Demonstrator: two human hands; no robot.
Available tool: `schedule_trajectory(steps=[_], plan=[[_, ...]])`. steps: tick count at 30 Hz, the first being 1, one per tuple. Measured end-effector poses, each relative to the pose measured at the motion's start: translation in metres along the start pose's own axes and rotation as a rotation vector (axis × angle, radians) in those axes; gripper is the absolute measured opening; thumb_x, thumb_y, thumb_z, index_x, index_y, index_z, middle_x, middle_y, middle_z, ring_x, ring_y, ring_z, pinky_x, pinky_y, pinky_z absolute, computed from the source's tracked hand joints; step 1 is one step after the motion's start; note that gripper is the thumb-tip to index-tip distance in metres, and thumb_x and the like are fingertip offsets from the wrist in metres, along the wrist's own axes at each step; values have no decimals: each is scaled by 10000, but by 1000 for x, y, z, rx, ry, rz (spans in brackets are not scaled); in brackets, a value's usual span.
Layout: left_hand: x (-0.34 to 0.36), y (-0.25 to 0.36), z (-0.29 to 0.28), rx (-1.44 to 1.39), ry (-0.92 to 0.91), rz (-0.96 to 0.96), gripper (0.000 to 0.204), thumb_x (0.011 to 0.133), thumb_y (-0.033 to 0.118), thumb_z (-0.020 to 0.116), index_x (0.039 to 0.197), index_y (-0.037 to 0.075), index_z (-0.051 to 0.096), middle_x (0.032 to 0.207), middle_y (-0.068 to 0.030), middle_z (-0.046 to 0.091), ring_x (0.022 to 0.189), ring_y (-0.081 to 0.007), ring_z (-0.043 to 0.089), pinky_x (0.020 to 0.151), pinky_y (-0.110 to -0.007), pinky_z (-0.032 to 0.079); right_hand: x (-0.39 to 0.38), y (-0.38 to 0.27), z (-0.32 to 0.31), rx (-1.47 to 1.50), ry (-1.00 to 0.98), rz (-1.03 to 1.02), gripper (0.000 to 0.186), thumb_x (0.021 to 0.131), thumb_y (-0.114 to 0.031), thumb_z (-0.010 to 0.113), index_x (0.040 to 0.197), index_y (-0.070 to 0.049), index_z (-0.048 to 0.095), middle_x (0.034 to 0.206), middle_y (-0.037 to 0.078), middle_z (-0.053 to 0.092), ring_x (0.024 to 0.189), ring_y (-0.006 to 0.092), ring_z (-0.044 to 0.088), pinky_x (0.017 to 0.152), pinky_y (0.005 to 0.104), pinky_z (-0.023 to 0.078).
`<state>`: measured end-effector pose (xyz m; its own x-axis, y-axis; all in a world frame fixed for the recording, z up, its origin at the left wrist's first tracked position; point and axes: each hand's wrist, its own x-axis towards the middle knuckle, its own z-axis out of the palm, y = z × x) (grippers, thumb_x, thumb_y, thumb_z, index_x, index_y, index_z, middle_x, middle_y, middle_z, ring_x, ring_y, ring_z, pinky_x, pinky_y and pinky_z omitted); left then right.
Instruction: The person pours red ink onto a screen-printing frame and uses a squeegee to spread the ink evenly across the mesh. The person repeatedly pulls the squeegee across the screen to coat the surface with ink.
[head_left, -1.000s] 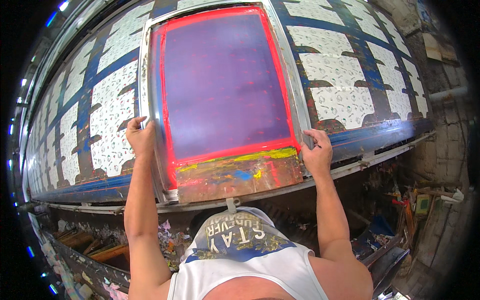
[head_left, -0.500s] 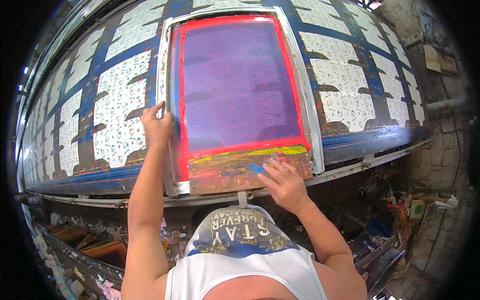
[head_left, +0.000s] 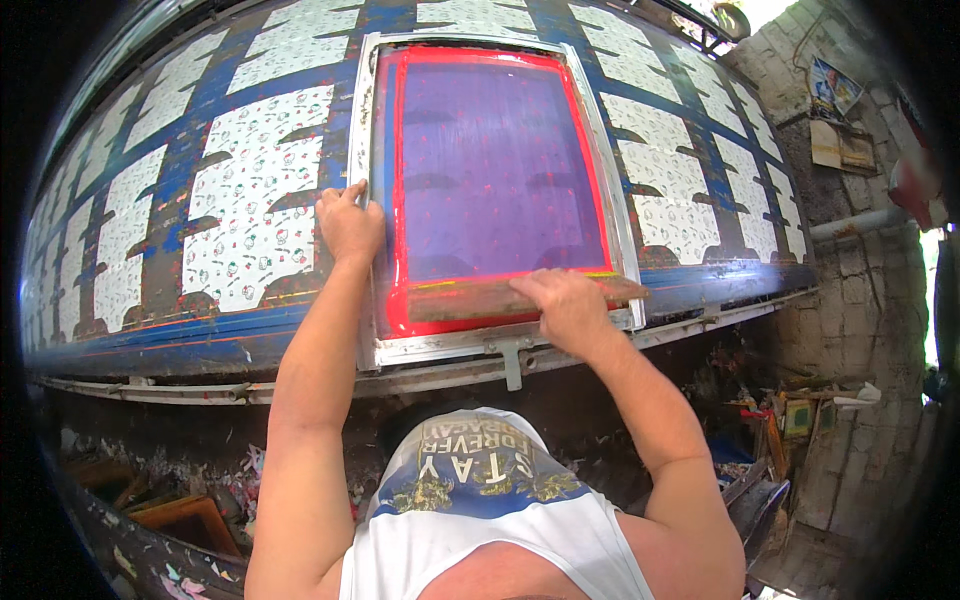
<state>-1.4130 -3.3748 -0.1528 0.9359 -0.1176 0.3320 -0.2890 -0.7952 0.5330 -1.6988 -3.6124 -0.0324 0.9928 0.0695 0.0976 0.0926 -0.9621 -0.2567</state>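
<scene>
A screen-printing frame (head_left: 361, 140) with pale metal sides lies on the long table. Its purple mesh (head_left: 490, 170) is bordered by red ink (head_left: 400, 215). My left hand (head_left: 350, 222) is closed on the left side of the frame, about halfway down. Across the near end of the mesh stands a wide, ink-stained wooden squeegee (head_left: 465, 298), tilted on its edge. My right hand (head_left: 568, 310) grips its top edge right of the middle, fingers over the far side and out of sight. Red ink shows along the squeegee and pools below it.
Printed white fabric pieces (head_left: 258, 190) lie in rows on the blue-stained table on both sides of the frame. A metal rail (head_left: 200, 393) with a bracket (head_left: 511, 362) runs along the near edge. Scraps and boards (head_left: 190, 525) lie below; a brick wall (head_left: 860, 290) stands right.
The squeegee has tipped up from lying nearly flat at the frame's near end. My right hand has closed on its top edge. My left hand stays on the frame; the view has shifted.
</scene>
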Motion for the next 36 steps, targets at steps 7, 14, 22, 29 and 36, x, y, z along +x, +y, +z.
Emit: schedule_trajectory(steps=[7,14,22,29,36], plan=[[0,3,4,-35,37,-17,274,994,191,725,1215,134,878,1149,-145,693,1146,-368,625,1048,-494,522,-17,-21,-12,23,-108,51,505,776,72,674,1233,-91,816,1162,149,820,1078,371,776,934,489,619],[1,0,6,-27,14,-6,255,987,143,730,1185,135,890,1125,-151,701,1124,-375,632,1009,-480,541,-21,-38,17,-74,134,14,359,852,-43,748,1201,-93,819,1151,96,809,1035,314,783,882,473,602],[1,-4,9,-17,61,42,238,969,128,765,1170,124,892,1127,-159,704,1110,-369,639,1009,-474,536,79,34,32,-131,179,-43,400,834,-12,692,1207,-94,809,1124,128,807,1027,338,779,890,486,603],[0,-2,9,-16,69,38,208,960,114,787,1142,116,887,1111,-152,688,1116,-366,634,990,-484,529,223,125,31,-196,161,-41,441,858,-16,664,1250,-148,816,1097,157,798,1014,386,775,912,541,624],[-1,3,6,-15,83,58,206,953,57,786,1139,92,866,1109,-167,673,1107,-391,627,962,-501,522,360,204,31,-265,161,-50,418,894,-101,696,1284,-189,820,1121,148,815,1061,380,798,903,535,644]])
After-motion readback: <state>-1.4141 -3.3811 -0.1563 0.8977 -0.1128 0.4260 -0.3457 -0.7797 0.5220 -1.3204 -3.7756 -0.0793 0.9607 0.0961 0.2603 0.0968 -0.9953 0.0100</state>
